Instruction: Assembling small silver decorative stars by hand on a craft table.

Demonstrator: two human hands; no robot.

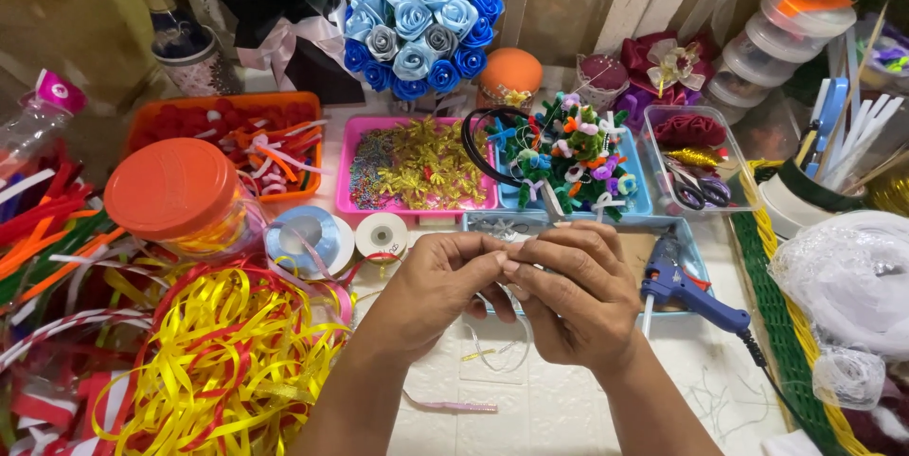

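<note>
Both hands met over the white counter (pixel 568 409). The left hand (pixel 431 290) and right hand (pixel 578 300) were pinched shut on a thin clear strip (pixel 497 347) looping down between them. It looked light, bendy and slippery, best held by its ends. One blue glue gun (pixel 686 293) lay to the right, and two ribbon rolls (pixel 312 240) sat far left.

Head cam, single view, looking steeply down over a crowded craft table.

Worn on the person's head, faces fwd and down; both forearms enter from the near edge, left hand (pixel 437 287) and right hand (pixel 574 297) meet near centre, close to the lens. Near ground: white tabletop (pixel 568 409). Left: ribbon heap (pixel 227 352) w/ orange-lidded jar (pixel 172 189). Right: blue glue gun (pixel 684 287). Far: blue rose bouquet (pixel 421 20) by the back wall. No 2nd view, so no shared area.
</note>
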